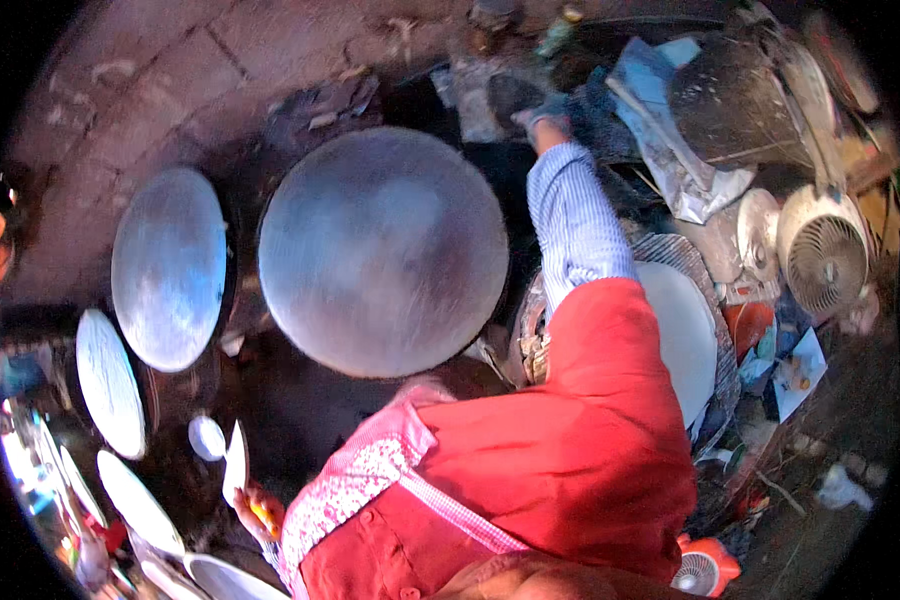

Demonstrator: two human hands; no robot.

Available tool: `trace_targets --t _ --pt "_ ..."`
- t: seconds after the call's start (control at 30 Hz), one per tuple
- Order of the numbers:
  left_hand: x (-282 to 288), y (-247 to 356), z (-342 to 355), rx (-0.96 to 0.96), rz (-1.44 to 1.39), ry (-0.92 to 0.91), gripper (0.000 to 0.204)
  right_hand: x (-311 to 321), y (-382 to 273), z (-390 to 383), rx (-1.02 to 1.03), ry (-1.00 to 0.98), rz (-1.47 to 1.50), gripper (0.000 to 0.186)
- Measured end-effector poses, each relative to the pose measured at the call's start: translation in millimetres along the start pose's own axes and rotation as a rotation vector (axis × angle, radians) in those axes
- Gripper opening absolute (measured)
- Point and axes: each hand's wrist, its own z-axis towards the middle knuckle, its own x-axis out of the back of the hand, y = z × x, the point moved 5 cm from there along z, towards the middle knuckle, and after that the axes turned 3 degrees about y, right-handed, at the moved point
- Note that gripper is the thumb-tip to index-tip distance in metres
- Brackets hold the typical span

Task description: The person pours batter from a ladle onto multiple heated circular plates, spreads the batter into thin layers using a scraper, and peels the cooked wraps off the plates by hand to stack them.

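Note:
My right arm, in a blue-striped sleeve, reaches far forward. My right hand [545, 122] is blurred at a dark rounded thing [513, 95] by the wall, and its fingers cannot be made out. Low at the left, my left hand [257, 512] is closed around something orange-yellow [266, 515] whose kind I cannot make out. A thin white disc [235, 464], seen nearly edge-on, rises from beside that hand. Between my arms lies a large round metal griddle [382, 250], grey, smooth and bare on top.
Left of the griddle are an upright-looking oval metal disc [169, 270] and a paler one [110, 384]. A round white surface [678, 330] is beside my right elbow. Farther right stand a dusty fan [825, 250], a blue-grey plastic sheet [670, 130] and litter. A block wall [170, 80] bounds the far side.

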Motion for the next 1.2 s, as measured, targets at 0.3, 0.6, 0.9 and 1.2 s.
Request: trace_targets --t 0.3,0.6,0.9,1.2 --pt "5 8 3 -0.032 -0.213 0.01 0.025 40 11 -94 0.255 0.265 0.79 0.074" --pt "37 9 9 -0.03 -0.242 -0.008 0.025 -45 -36 -417 1.722 0.092 0.061 0.034" --pt "72 21 -12 -0.132 -0.288 0.015 0.021 -64 -160 -410 1.707 0.028 -0.547 0.047" --pt "86 16 -30 -0.22 -0.259 0.079 0.025 -30 -208 -237 0.958 -0.03 -0.274 0.04"
